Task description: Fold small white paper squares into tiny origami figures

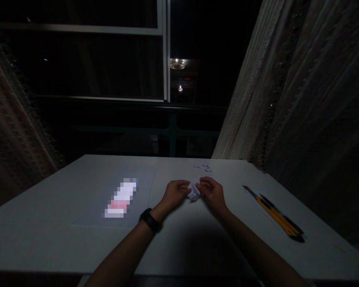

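Between my two hands is a small folded piece of white paper (194, 193), raised a little toward the middle of the white table (179, 239). My left hand (176, 194), with a dark band on its wrist, pinches the paper's left side. On the other side, my right hand (212, 194) grips the paper with thumb and fingers. Just beyond the hands lie several small paper pieces with dark marks (208, 171). The dim light hides the finer folds.
A lit, blurred-out screen (121, 198) rests on a large paper sheet (88, 213) at the left. On the right lie a yellow utility knife (277, 217) and a dark pen-like object (287, 218) over white paper. Curtains (242, 87) flank a dark window behind the table.
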{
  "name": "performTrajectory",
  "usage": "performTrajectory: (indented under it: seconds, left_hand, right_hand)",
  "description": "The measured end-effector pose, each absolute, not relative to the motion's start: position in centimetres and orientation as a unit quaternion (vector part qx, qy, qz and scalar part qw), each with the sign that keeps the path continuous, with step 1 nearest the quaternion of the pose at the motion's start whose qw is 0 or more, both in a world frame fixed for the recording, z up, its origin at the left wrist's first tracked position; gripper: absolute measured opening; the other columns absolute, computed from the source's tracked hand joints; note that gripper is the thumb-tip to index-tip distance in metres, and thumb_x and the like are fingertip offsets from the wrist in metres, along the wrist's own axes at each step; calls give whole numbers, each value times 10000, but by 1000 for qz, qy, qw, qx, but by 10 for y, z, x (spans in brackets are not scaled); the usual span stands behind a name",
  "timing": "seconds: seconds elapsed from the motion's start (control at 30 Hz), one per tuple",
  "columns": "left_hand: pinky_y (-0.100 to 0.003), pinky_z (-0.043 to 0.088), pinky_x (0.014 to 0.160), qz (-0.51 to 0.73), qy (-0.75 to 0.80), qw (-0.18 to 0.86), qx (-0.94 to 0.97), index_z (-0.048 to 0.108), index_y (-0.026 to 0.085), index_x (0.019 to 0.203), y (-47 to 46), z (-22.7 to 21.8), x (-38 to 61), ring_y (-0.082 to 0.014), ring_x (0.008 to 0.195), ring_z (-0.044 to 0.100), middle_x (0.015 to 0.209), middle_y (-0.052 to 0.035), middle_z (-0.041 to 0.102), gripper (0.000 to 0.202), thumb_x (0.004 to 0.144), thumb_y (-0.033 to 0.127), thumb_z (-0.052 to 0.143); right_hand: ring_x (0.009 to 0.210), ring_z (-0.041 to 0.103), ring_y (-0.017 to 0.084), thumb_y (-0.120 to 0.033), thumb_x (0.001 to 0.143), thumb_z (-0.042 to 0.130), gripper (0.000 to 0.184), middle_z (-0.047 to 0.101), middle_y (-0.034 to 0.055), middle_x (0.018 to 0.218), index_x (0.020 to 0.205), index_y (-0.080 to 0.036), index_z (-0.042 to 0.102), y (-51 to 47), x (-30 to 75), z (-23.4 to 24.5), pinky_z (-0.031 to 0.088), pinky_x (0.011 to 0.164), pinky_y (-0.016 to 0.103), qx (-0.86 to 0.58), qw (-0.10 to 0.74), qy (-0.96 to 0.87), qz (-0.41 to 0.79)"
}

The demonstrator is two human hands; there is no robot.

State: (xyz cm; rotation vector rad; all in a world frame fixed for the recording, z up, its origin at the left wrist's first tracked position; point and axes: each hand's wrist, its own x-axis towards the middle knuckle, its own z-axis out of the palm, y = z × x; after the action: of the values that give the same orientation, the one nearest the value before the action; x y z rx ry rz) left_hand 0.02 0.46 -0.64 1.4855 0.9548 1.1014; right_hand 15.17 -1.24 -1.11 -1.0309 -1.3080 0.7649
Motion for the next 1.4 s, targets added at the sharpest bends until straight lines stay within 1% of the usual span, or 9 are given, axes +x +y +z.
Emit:
performTrajectory:
  seconds: [0.13, 0.27, 0.43, 0.63, 0.73, 0.93, 1.07, 1.27, 1.4]
  left_hand:
    - [-251, 474, 604, 449, 399, 492, 630, 679, 83, 843, 4, -6, 0, -174, 689, 624, 774, -94, 696, 237, 634, 189, 637]
    - [-246, 477, 597, 452, 408, 487, 627, 678, 82, 870, 4, -6, 0, -167, 675, 628, 777, -94, 699, 248, 657, 197, 627]
    - [-260, 480, 603, 461, 445, 425, 639, 698, 93, 816, 6, -9, -3, -183, 679, 633, 743, -100, 698, 240, 654, 261, 646]
    - [-260, 483, 588, 473, 457, 413, 630, 705, 102, 808, 4, -6, -5, -181, 652, 632, 743, -95, 699, 240, 652, 277, 652]
    - [-257, 480, 599, 467, 446, 421, 637, 706, 107, 812, 3, -5, -5, -180, 668, 627, 745, -86, 698, 233, 658, 271, 644]
    - [-232, 457, 549, 447, 425, 504, 605, 694, 84, 774, 4, -5, -2, -153, 602, 600, 677, -70, 679, 253, 645, 296, 647]
    - [-223, 438, 512, 432, 442, 506, 602, 679, 83, 674, 4, -6, -2, -142, 548, 575, 582, -36, 639, 263, 633, 341, 643]
    - [-208, 410, 500, 413, 433, 482, 640, 672, 88, 642, 1, -1, -3, -135, 545, 556, 559, -28, 616, 274, 673, 349, 594]
    - [-210, 412, 529, 412, 406, 483, 658, 689, 87, 746, 0, 0, -2, -139, 581, 555, 621, -37, 633, 293, 709, 343, 552]
  right_hand:
    - [524, 567, 143, -411, 621, 677, 312, 593, -7, 585, 765, -180, 526, -15, 150, -7, 439, 482, 248, -438, 612, -559, 349]
    - [427, 499, 101, -378, 611, 695, 344, 531, -66, 520, 777, -205, 448, -17, 148, -8, 365, 398, 202, -423, 609, -553, 380]
    - [451, 550, 122, -342, 604, 697, 431, 593, -54, 580, 889, -217, 399, -17, 147, -8, 374, 391, 195, -416, 606, -542, 407]
    - [502, 590, 156, -330, 632, 673, 574, 586, -51, 556, 1105, -193, 378, -21, 147, -4, 438, 472, 239, -431, 601, -563, 369]
    - [532, 593, 158, -330, 667, 643, 585, 591, -39, 562, 1168, -179, 379, -21, 149, -2, 455, 525, 260, -429, 597, -582, 348]
    - [514, 568, 150, -322, 650, 655, 596, 605, -34, 551, 1173, -161, 419, -16, 154, -4, 444, 522, 259, -432, 616, -549, 365]
    - [503, 559, 151, -333, 638, 664, 617, 615, -18, 554, 1176, -141, 428, -14, 155, -5, 429, 494, 251, -433, 629, -516, 387]
    - [470, 521, 125, -307, 666, 637, 579, 556, -56, 507, 1184, -148, 432, -16, 155, -2, 399, 488, 234, -419, 609, -557, 378]
    - [471, 528, 137, -303, 659, 634, 594, 552, -50, 507, 1199, -162, 429, -18, 155, -3, 410, 481, 243, -427, 588, -589, 353]
